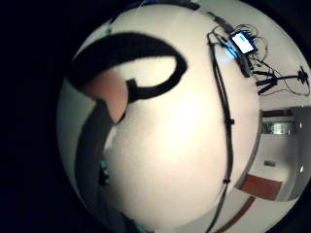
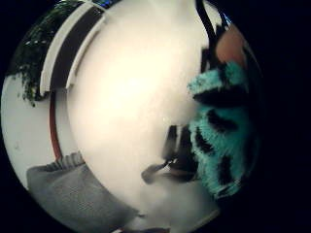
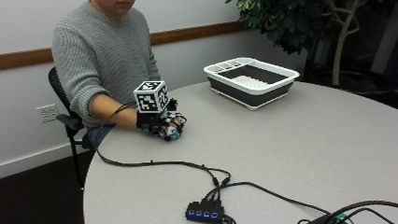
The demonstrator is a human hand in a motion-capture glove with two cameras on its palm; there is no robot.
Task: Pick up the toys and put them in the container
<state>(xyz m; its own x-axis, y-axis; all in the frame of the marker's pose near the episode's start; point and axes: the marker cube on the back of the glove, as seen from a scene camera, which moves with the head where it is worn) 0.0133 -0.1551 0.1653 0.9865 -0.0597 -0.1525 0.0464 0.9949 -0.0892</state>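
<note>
Item: turquoise black-striped plush toy (image 2: 221,133), gripped in gloved right hand (image 3: 160,123) low over tabletop (image 3: 280,140).
Handling: lift clear, carry to container (image 3: 251,81) well beyond the hand, release inside the main compartment.

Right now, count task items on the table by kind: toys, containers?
Toys: 1, the teal and black plush toy under the gloved right hand.
Containers: 1, the white and dark container, apart from the hand.
Total: 2.
</note>
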